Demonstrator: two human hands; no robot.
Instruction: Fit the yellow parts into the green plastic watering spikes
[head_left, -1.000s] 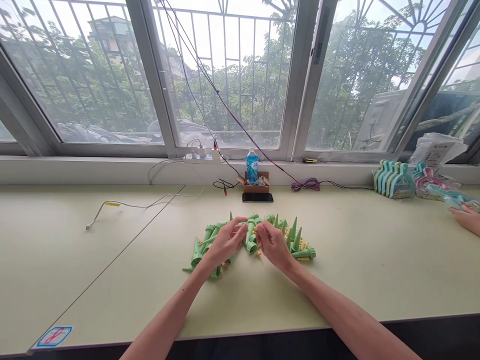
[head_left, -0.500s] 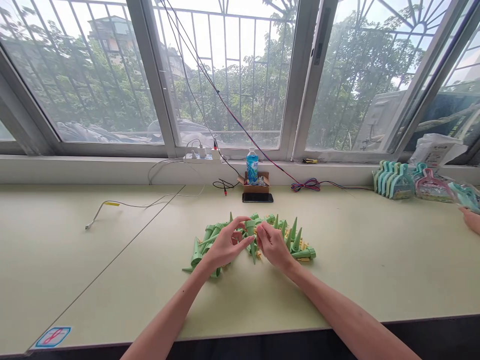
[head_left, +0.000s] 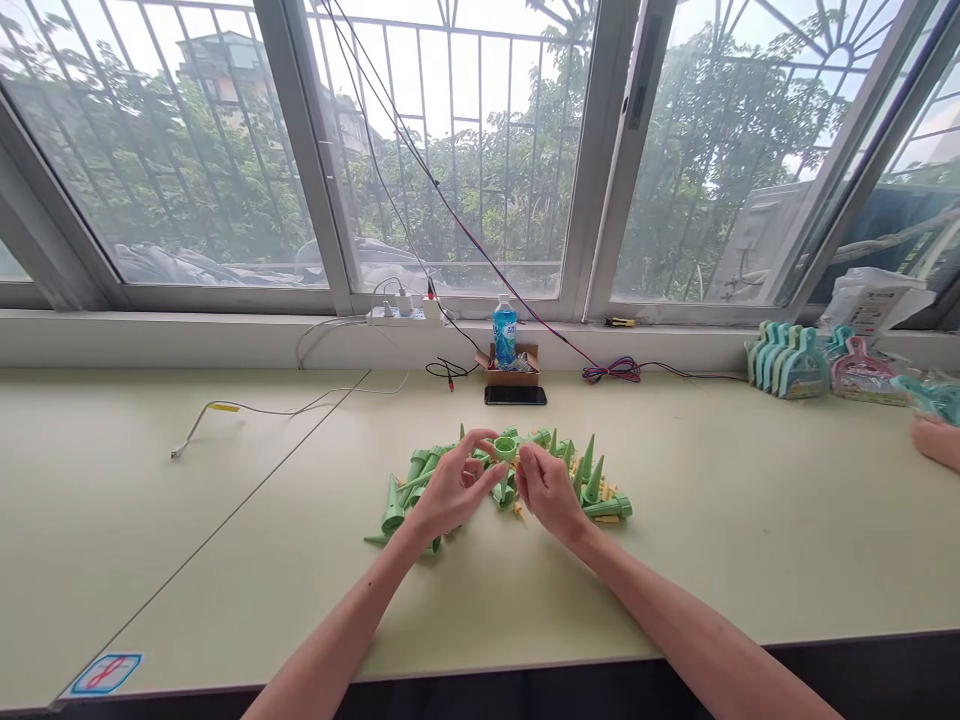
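Dead centre on the desk (head_left: pixel 712 520), right over a heap of green cones (head_left: pixel 592 482) mixed with little yellow bits (head_left: pixel 609 492): 2 bare hands close together on 1 green cone (head_left: pixel 505 450). Held just above the heap, wide open end turned toward the camera, pointy end hidden behind. Gripped by the left hand (head_left: pixel 450 490), thumb and forefinger closed round the left side of the rim, remaining fingers loosely curled underneath. Met from the other side by the right hand (head_left: pixel 550 490), fingers (head_left: pixel 527 458) pinched shut against the right edge of the rim, touching it. Can't tell whether anything tiny is also squeezed in that pinch, way too small to make out.

Further back, near the window ledge: black phone (head_left: pixel 514 395) lying flat, cardboard box (head_left: pixel 517 377) just behind it, blue bottle (head_left: pixel 504 330) upright at the box, in it or behind it, hard to say. White cable (head_left: pixel 255 409) snaking over the left part of the desk, red and black cable (head_left: pixel 611 370) bundled to the right of the box. Far right: stack of teal scoops (head_left: pixel 784 358) standing on edge, pink scoop (head_left: pixel 861 365) beside them, plus another person's hand (head_left: pixel 934 440) poking in at the frame edge, well apart from the heap. Blue and red sticker (head_left: pixel 105 672) down at the near left corner.
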